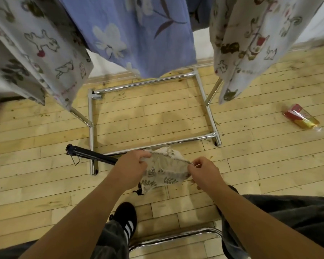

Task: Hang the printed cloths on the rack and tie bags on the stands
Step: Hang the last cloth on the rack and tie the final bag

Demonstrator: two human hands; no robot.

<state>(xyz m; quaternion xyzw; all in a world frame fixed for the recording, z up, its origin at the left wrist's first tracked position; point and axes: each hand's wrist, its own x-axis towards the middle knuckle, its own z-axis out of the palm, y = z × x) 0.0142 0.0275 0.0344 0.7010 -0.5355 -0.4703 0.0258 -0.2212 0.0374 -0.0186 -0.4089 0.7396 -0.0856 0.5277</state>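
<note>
Head view looks down on a wooden floor [176, 113], where both hands hold a small leaf-printed bag [163, 169] between them, above the boards and in front of the person's legs. Left hand [133, 165] has its fingers curled over the bag's upper left edge, gripping the fabric. Right hand [204, 171] pinches the bag's right edge between thumb and fingertips, and a thin pale string shows at that pinch. A dark cord end hangs from the bag's lower left corner. Beyond the hands stands the chrome rack [148, 83], its rectangular base resting on the floor. Three printed cloths hang from above it: a left cloth [36, 49] with cat drawings, a blue cloth [138, 34] with pale flowers in the middle, and a right cloth [251, 43] with cat drawings. A black pole [94, 156] lies slanted across the rack's near left corner, its near end hidden behind the left hand. A red and yellow packet [300, 116] lies on the floor well to the right. A black shoe [125, 217] with white stripes shows below the bag, and a chrome bar [176, 236] crosses near the bottom edge.
</note>
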